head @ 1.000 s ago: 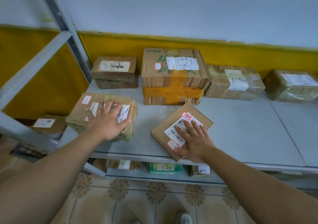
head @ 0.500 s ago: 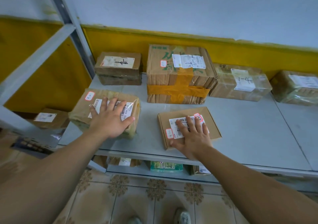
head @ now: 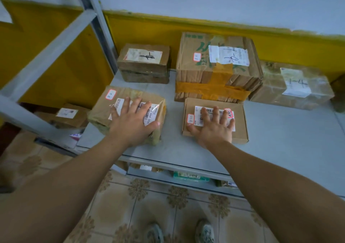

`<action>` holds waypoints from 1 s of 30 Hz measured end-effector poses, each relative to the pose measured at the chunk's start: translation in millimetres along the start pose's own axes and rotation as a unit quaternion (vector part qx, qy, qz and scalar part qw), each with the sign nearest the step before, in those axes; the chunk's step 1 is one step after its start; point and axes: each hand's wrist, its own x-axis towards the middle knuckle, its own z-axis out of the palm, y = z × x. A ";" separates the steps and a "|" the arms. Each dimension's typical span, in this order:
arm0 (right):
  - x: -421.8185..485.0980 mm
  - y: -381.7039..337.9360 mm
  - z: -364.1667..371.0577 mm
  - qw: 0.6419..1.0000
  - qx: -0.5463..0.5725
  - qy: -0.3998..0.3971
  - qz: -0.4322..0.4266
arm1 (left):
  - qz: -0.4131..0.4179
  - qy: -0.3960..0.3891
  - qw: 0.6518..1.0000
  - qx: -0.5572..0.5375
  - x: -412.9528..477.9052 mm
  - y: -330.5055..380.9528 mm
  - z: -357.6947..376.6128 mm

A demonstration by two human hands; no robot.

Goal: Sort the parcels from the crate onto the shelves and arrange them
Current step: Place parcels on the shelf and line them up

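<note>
- While both palms lie flat, fingers (head: 216, 112) straight and spread, gripping nothing, the left hand (head: 130, 125) presses a crumpled, film-taped brown parcel (head: 141, 95) and the right hand (head: 214, 128) presses a flat, crisp cardboard box (head: 240, 128).
- Both sit at the front left of the smooth grey shelf (head: 280, 140), with a gap between them.
- A second ago the box lay diagonal; now it lies square, just before the orange-taped bundle (head: 214, 78).
- Behind: small kraft box (head: 143, 63), film-wrapped parcel (head: 291, 86). Steel upright (head: 97, 24) at left.

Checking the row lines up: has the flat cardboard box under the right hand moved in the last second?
Yes. The flat cardboard box turned square and slid back toward the large orange-taped carton.
</note>
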 end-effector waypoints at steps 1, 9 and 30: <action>1.3 -1.0 -0.1 1.000 0.002 0.001 0.001 | 0.000 0.002 1.000 0.001 -0.2 0.2 0.2; -0.3 -3.2 -0.9 1.000 0.010 0.007 -0.009 | -0.005 -0.002 1.000 -0.010 -0.8 0.3 -1.8; -79.5 -2.7 20.3 0.999 0.020 -0.026 0.006 | -0.031 -0.044 0.998 -0.021 -30.5 6.8 -7.3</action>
